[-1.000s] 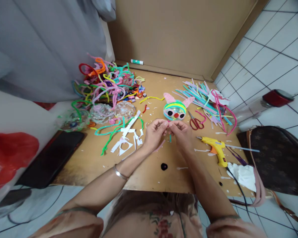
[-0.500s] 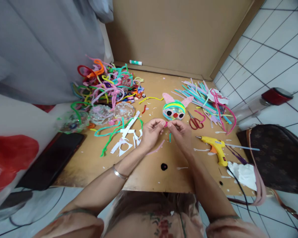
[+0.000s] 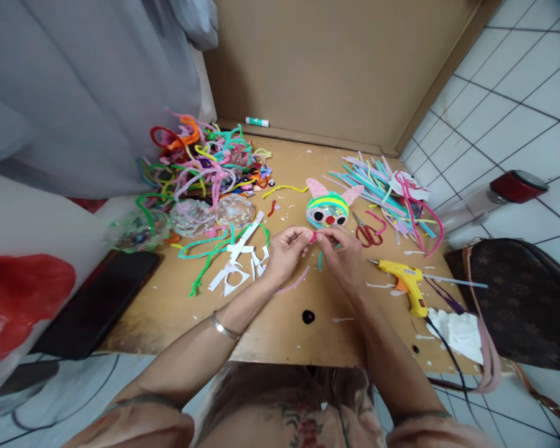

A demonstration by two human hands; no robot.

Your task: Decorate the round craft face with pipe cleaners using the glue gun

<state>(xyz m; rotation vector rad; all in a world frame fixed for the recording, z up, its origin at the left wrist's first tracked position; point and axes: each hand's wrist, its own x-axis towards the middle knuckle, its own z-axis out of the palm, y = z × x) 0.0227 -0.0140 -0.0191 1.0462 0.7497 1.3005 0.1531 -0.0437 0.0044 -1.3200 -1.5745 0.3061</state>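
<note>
Your left hand [image 3: 287, 252] and right hand [image 3: 343, 252] meet fingertip to fingertip at the centre of the board [image 3: 280, 323], just at 6 o'clock of the striped face ornament [image 3: 327, 210]. Both hands are closed in a pinch on one small pink pipe-cleaner piece [image 3: 312, 237], which shows only as a short bright loop in the gap between the two thumbs. Its full length is hidden by your fingers; what shows runs roughly from 9 o'clock to 3 o'clock, across the line of your forearms. Neither hand is nearer than the other: the piece sits midway, each hand gripping one end.

A pale pink strand [image 3: 293, 283] lies on the board at 6 o'clock of the left hand, apart from it, slanting from 7 o'clock to 1 o'clock. The red scissors [image 3: 366, 232] lie just at 2 o'clock of the right hand, not touched. The yellow glue gun [image 3: 406, 279] lies at 4 o'clock of that hand, nozzle towards 9 o'clock. The tangled pipe-cleaner heap [image 3: 205, 158] lies well apart at 10 o'clock.
</note>
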